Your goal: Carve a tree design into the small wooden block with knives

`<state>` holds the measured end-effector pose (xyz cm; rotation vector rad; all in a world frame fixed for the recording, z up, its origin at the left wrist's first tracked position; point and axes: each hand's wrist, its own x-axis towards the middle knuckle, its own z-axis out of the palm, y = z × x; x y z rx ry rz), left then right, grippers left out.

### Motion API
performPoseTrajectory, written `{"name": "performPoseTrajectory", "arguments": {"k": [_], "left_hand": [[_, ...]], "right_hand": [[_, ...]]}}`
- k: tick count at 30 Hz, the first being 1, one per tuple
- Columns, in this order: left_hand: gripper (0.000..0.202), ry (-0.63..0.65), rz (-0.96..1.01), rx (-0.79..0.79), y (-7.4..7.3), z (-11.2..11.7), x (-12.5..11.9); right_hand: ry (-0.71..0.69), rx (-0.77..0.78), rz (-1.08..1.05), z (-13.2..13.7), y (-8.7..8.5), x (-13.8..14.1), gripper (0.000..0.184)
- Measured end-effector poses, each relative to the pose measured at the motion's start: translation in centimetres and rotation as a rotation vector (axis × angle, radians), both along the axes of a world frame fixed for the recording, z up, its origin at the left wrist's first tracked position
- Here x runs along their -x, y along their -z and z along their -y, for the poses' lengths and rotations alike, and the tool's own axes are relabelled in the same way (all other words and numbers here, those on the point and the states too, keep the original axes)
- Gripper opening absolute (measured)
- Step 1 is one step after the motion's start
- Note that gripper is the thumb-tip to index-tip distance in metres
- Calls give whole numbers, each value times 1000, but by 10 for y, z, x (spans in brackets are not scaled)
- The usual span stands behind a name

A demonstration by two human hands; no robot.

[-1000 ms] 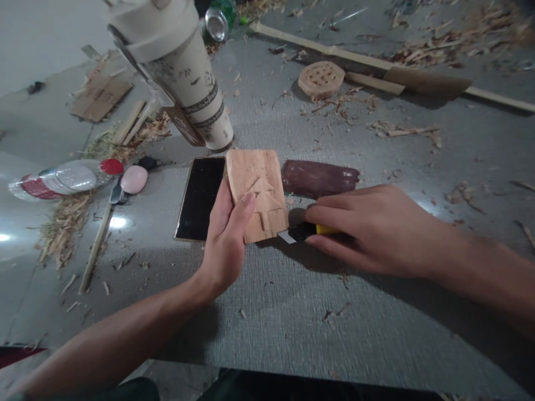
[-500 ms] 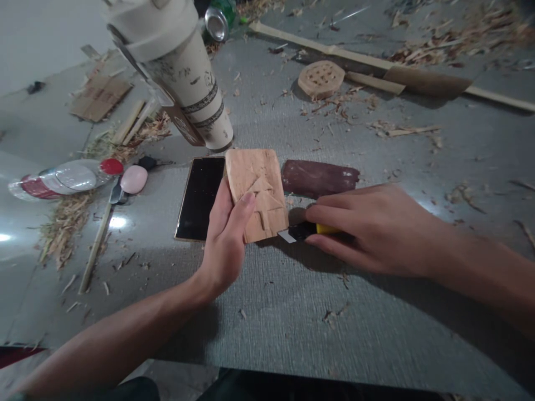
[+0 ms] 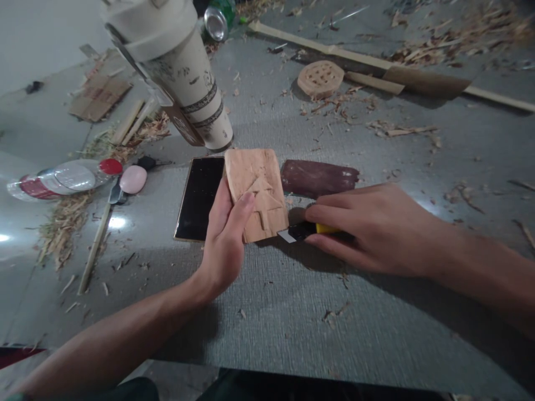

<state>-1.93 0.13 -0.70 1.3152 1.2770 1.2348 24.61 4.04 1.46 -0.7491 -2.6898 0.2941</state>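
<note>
My left hand [image 3: 228, 231] grips a small wooden block [image 3: 257, 167] by its left side, thumb across the front. A raised tree-like or arrow-like shape is carved into the block's face. In my right hand [image 3: 368, 231] is a utility knife [image 3: 307, 229] with a black and yellow body, its short blade pointing left, close by the block's lower right corner. Whether blade and wood touch I cannot tell. Behind my left hand lies a dark-screened phone [image 3: 196, 200]. A dark reddish-brown slab [image 3: 320, 178] rests just beyond my right fingers.
A large white tumbler [image 3: 188, 83] stands behind the phone. To the left lie a plastic bottle [image 3: 62, 178], a pink rounded object [image 3: 133, 179] and a thin stick [image 3: 95, 250]. An octagonal carved wooden piece [image 3: 321, 79], long wood strips and scattered shavings [image 3: 451, 44] lie farther back.
</note>
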Motion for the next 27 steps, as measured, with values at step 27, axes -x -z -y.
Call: {"name": "performPoseTrajectory", "arguments": {"k": [27], "left_hand": [[32,53,-29,-64,-8,7,2]], "right_hand": [[163,-132,-48,8,-11,2,48]]}}
